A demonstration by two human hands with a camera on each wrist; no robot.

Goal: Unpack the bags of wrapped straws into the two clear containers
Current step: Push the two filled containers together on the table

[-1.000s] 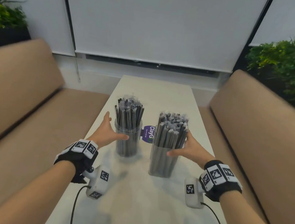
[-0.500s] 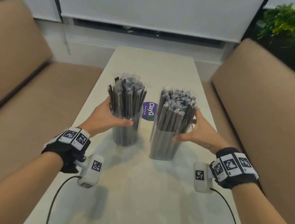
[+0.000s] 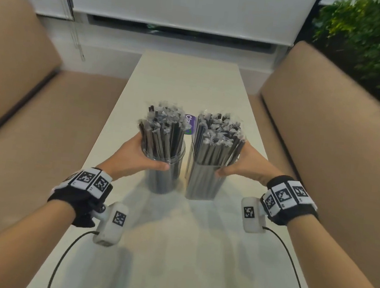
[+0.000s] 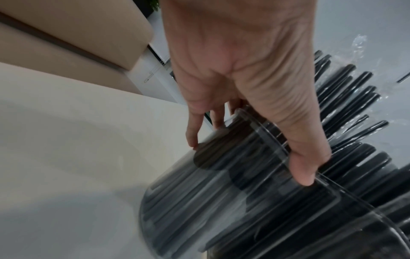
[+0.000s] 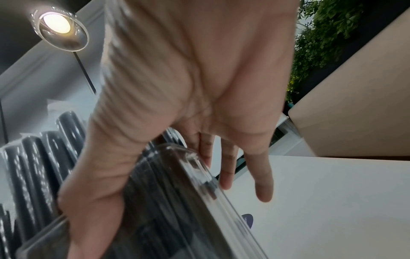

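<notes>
Two clear containers stand side by side mid-table, both packed with black straws in clear wrappers. My left hand [image 3: 139, 154] grips the round container [image 3: 163, 178], thumb across its front near the rim. The left wrist view shows the thumb [image 4: 303, 173] on the round container [image 4: 221, 201] and the fingers [image 4: 195, 135] round its far side. My right hand [image 3: 249, 167] grips the square container [image 3: 203, 183]. In the right wrist view the thumb [image 5: 88, 192] lies on the square container [image 5: 177, 201], and the straws [image 5: 44, 157] stick out above the rim.
The containers stand on a long white table [image 3: 172, 248]. A purple round sticker [image 3: 190, 123] lies just behind them. Tan padded benches [image 3: 32, 126] [image 3: 337, 148] flank the table. A green plant [image 3: 374, 34] fills the back right. Wrist-camera cables trail over the near tabletop.
Both hands went from resting beside the containers to gripping them. The containers now stand closer together and nearer to me, and the view has tilted down.
</notes>
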